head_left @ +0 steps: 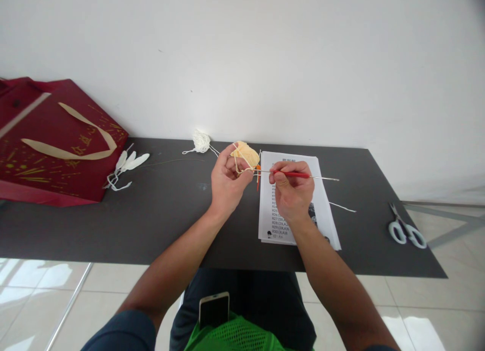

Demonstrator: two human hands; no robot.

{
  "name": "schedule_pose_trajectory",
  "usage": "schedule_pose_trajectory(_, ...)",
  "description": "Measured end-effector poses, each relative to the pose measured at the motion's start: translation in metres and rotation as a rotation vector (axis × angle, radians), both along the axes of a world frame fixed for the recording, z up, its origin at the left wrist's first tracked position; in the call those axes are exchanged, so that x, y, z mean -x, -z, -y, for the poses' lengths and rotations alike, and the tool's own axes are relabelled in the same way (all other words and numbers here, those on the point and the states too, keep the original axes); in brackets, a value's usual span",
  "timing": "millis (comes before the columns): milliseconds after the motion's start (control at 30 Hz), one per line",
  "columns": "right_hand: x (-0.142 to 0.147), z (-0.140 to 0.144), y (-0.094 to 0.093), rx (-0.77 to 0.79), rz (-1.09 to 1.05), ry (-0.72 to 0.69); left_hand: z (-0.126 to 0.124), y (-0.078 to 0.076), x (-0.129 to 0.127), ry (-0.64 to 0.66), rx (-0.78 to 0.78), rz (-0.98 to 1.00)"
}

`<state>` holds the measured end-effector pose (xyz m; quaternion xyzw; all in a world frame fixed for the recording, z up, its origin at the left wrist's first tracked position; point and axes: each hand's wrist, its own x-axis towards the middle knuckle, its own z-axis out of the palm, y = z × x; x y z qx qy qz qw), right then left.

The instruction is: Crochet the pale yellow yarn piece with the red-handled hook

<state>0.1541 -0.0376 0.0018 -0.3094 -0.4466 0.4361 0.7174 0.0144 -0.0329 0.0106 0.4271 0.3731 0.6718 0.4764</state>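
Cream crochet piece (246, 153) (rounded) — yarn-wrapped fingers (232, 161)

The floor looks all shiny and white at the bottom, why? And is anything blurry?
In the head view, bright light bounces off the glossy floor tiles, making white glare. The hands and the paper sheet look fairly sharp, though its print is too small to read. The top right corner darkens slightly.

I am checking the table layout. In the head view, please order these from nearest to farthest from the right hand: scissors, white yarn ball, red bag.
From the right hand:
1. White yarn ball, back left, by the wall.
2. Scissors, far right edge.
3. Red bag, far left.
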Motion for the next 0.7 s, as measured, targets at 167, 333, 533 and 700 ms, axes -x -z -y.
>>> schedule_pose_trajectory(167,0.002,0.003,0.000,-0.029,0.032,0.034,0.000,0.000,0.000,-0.022,0.003,0.014)
schedule_pose_trajectory(333,0.005,0.006,-0.001,-0.075,0.028,0.043,-0.001,0.000,0.001,-0.020,-0.029,0.025)
schedule_pose_trajectory(533,0.007,0.012,-0.003,-0.087,0.136,0.121,0.000,0.000,0.001,-0.046,-0.030,0.001)
schedule_pose_trajectory(700,0.008,0.016,-0.003,-0.112,0.228,0.172,0.001,0.000,0.000,-0.091,-0.011,-0.030)
